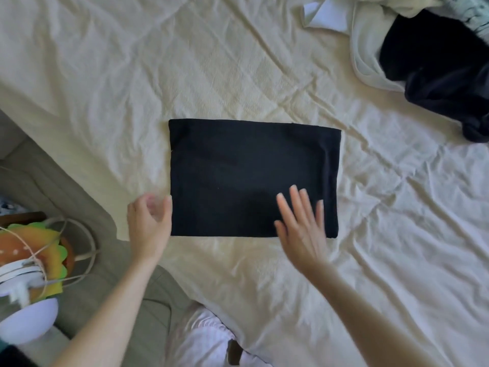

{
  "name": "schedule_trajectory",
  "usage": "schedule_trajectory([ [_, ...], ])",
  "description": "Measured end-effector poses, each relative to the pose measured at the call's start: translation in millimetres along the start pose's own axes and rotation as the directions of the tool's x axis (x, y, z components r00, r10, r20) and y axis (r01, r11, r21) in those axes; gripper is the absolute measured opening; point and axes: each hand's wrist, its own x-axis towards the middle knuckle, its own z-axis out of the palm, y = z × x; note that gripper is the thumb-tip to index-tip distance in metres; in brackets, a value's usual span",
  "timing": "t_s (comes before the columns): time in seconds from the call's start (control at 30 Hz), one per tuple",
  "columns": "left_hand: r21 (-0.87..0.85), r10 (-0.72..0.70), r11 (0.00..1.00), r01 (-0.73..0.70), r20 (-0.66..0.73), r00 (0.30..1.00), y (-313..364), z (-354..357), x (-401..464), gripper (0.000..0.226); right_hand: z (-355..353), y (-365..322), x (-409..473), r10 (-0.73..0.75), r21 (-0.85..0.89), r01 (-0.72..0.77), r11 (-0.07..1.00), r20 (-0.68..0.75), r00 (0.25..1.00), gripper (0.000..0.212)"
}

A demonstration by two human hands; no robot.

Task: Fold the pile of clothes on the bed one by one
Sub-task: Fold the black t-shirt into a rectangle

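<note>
Nearest to us, at the bottom edge, we see a knee in pale pink striped trousers (203,337) pressed up against the bed (105,62). Starting from the far left, a cluttered spot beside the bed holds a burger-shaped cushion (39,250) under looped white cables (79,247), with a rounded white object (29,319) below it.

Moving right, our left hand (149,226) hovers at the lower left corner of the folded black garment (251,178); its fingers curl loosely and hold nothing, the fingertips just beside the cloth's left edge. We cannot tell whether they touch it.

The garment lies in the middle of the cream sheet, folded into a neat, flat rectangle, wider than tall, with straight edges and a soft rolled fold along its right side. Its surface is plain black with hardly a crease.

Our right hand (301,221) has its fingers spread straight and lies over the lower right part of the garment, slightly blurred.

At the far upper right sits the remaining pile of clothes (436,70): a dark piece heaped on cream fabric, with a white piece (325,15) next to it.
</note>
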Motion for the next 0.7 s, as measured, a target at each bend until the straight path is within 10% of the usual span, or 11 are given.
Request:
schedule_trajectory([
  [0.13,-0.331,-0.424,0.836,0.438,0.119,0.898,-5.4,20.4,-36.9,0.036,20.2,-45.2,-30.6,-0.005,0.023,0.003,1.0,0.096,0.995,0.049],
  [0.3,-0.532,-0.568,0.576,0.62,0.285,0.772,-5.6,20.1,-33.5,0.023,33.1,-41.1,-32.9,0.009,-0.032,-0.003,0.999,0.183,0.983,0.05],
  [0.7,-0.673,-0.324,0.691,0.263,0.037,0.945,43.7,19.3,-61.8,0.011,23.5,-23.7,-24.0,-0.055,0.285,-0.065,0.956,0.395,0.917,0.051],
])
